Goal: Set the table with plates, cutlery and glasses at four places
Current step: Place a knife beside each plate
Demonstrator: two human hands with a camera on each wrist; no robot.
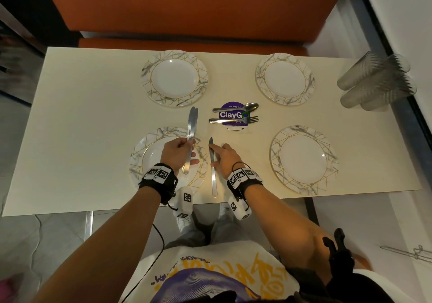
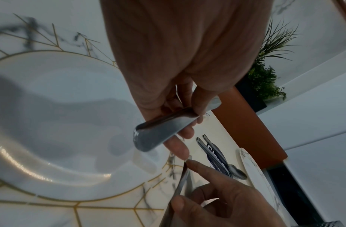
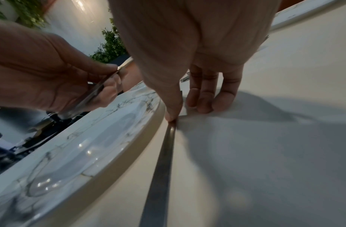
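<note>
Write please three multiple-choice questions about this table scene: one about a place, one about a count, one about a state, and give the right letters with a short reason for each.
1. Where does the knife under the right hand lie?
A. on the near-left plate
B. on the table, right of that plate
C. on the purple sticker

2. How many plates are on the table?
A. two
B. three
C. four

3. What is the left hand doing?
A. gripping knives
B. resting flat and empty
C. holding a glass

Answers: 1 B, the knife lies flat beside the plate rim; 2 C, one plate shows at each place; 3 A, its fingers curl round the handles, blades pointing away.
</note>
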